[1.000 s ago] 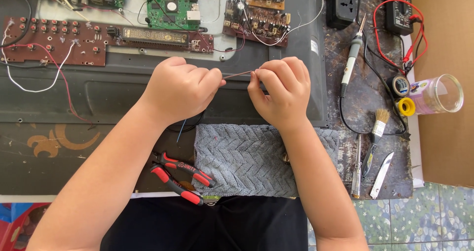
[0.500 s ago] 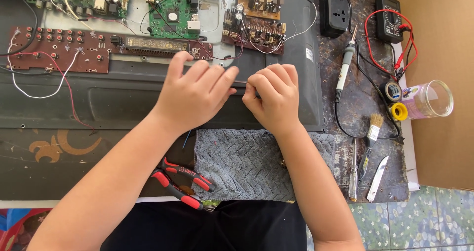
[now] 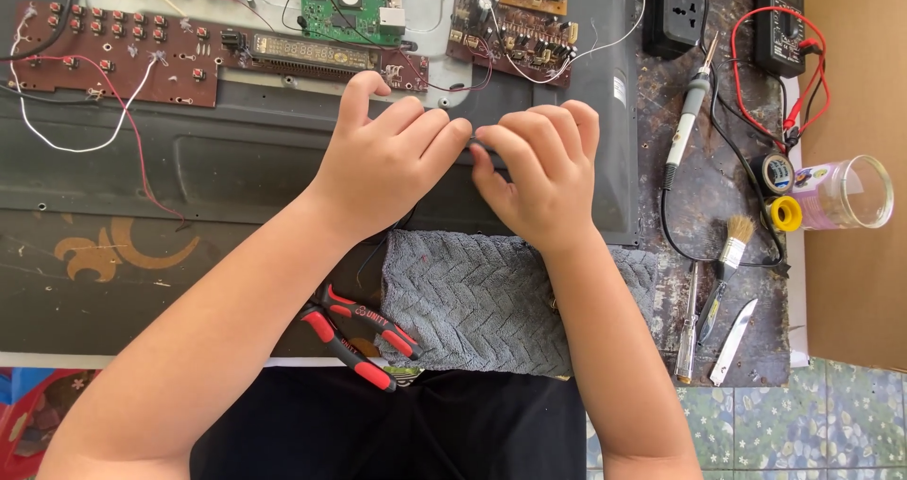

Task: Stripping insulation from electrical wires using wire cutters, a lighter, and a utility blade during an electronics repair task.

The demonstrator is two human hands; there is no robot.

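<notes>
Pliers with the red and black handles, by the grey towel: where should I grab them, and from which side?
Take the pliers by both handles near their red ends, coming from the lower left. They lie flat, handles slightly spread; the upper handle's tip rests against the grey towel, and the left forearm covers the head end, so that side is blocked.

One head-worn camera looks steeply down, close over the workbench (image 3: 718, 206).

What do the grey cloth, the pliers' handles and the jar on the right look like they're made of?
Cloth: soft woven or knitted fabric, probably a towel, with a raised herringbone texture. Pliers: handles look like matte red and black rubber or plastic grips. Jar: clear and glossy, see-through walls; glass or plastic, hard to tell.
</notes>
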